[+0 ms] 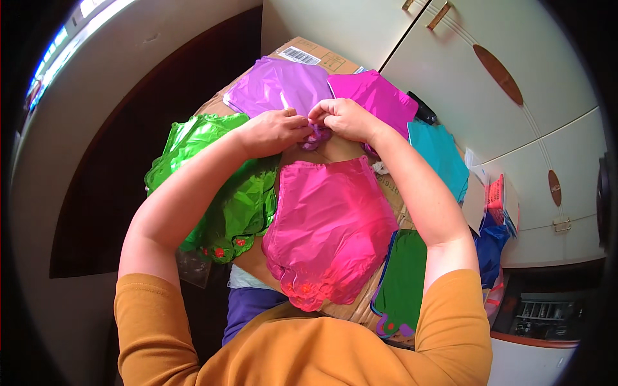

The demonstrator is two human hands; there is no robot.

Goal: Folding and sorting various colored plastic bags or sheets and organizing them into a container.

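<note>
Both my hands meet over the far middle of the cardboard. My left hand is closed, its fingertips pinching the near edge of a light purple shiny sheet. My right hand is closed on the same edge, fingertips almost touching the left ones. Just below the fingers shows a darker, crumpled purple edge. Nearer me lies a pink shiny sheet with a scalloped edge and red flower shapes. A bright green shiny pile with similar red flowers lies under and beside my left forearm.
A magenta sheet, a teal sheet and a dark green piece lie along the right of the cardboard. A black object sits by the magenta sheet. White cabinets stand behind; a blue bag is at the right.
</note>
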